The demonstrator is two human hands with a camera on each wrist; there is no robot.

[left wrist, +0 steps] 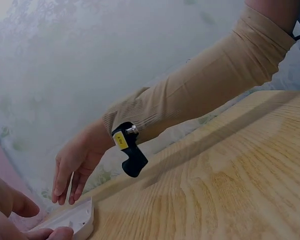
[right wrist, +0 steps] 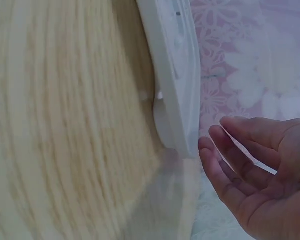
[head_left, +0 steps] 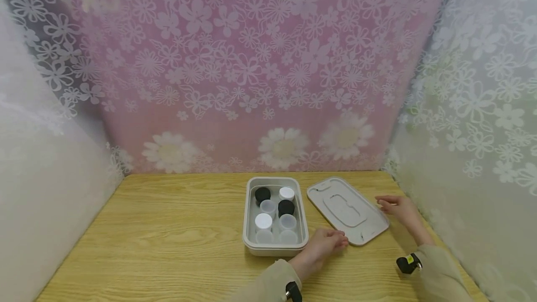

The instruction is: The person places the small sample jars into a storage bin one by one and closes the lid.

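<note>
A pale grey rectangular lid (head_left: 345,211) with a raised rim lies angled on the table. My left hand (head_left: 322,247) is at its near left edge, between the lid and a box. In the left wrist view, the left thumb (left wrist: 25,206) stands apart from the fingers, whose tips overlap the lid's edge. My right hand (head_left: 398,209) hovers beside the lid's right edge, its fingers loosely bent and nothing between them, as the right wrist view shows. The pale grey box (head_left: 304,218) stands left of the lid, uncovered.
Inside the box, small round jars stand in two columns: black-capped (head_left: 262,194), white-capped (head_left: 263,221) and translucent (head_left: 287,222) ones. Wooden table (head_left: 180,232) extends to the left. A flowered pink curtain (head_left: 235,83) hangs behind, and a pale flowered one (head_left: 474,153) at the right.
</note>
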